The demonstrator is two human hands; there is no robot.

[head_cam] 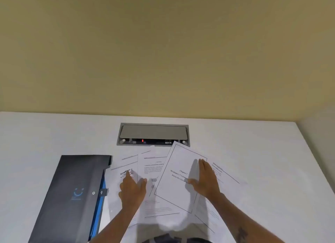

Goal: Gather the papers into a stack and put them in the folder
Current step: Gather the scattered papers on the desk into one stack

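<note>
Both hands lie flat on the papers (174,184) — nothing is gripped. The left hand (132,190) presses palm-down, fingers spread, on the sheets just beside the folder (72,197). The right hand (205,179) rests open on the tilted top sheet, thumb out to the side. The papers are fanned loosely over the white table (272,161), overlapping one another. The dark folder lies closed at their left — its edge touching the nearest sheet.
</note>
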